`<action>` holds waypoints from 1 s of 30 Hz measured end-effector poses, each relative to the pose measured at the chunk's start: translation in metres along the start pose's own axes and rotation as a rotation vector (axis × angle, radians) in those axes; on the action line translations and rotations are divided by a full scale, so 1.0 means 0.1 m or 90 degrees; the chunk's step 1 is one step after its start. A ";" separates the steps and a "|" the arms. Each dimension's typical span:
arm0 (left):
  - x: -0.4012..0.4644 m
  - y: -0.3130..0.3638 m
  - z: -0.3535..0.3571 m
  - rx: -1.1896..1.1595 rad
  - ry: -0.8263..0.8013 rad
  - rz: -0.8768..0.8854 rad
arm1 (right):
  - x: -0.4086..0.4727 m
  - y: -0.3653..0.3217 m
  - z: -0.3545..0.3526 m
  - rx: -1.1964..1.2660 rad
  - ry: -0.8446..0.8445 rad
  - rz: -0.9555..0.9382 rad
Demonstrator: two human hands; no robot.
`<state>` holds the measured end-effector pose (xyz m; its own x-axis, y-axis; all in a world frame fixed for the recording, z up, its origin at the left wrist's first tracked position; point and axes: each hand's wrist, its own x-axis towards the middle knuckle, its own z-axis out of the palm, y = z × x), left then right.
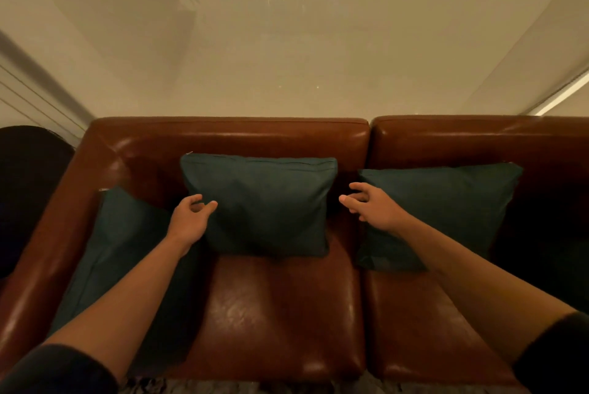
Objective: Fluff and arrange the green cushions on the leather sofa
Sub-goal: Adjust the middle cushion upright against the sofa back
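At the far left a dark rounded shape (28,189) sits beside the sofa arm, too dim to make out. The left cushion (127,253) leans against that arm, its lower part hidden behind the left forearm. The left hand (191,218) is at the left edge of the middle cushion (261,202), fingers loosely curled and holding nothing; whether the thumb touches the fabric is unclear. The middle cushion stands upright against the backrest of the brown leather sofa (280,314). The right hand (369,205) hovers in the gap beside it, fingers spread and relaxed, in front of the right cushion (446,202), whose right side fades into shadow. Behind the sofa rises a plain beige wall (287,43) with faint reflections.
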<state>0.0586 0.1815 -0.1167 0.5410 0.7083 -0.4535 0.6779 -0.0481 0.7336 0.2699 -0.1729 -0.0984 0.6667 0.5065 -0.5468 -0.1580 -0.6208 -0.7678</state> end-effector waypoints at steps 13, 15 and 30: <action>0.94 -0.22 -0.28 -0.059 -0.020 0.001 | 0.71 0.00 0.61 0.068 0.118 0.065; 0.99 -0.26 -0.24 -0.072 -0.039 0.012 | 0.75 0.05 0.68 0.081 0.105 0.063; 1.30 -0.74 0.08 -0.084 -0.096 0.000 | 1.21 0.52 0.87 0.146 -0.001 0.009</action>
<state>0.0825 0.2710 -0.2344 0.6156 0.5949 -0.5168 0.6123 0.0519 0.7890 0.2788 -0.0924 -0.2334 0.6622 0.4997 -0.5583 -0.3291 -0.4754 -0.8159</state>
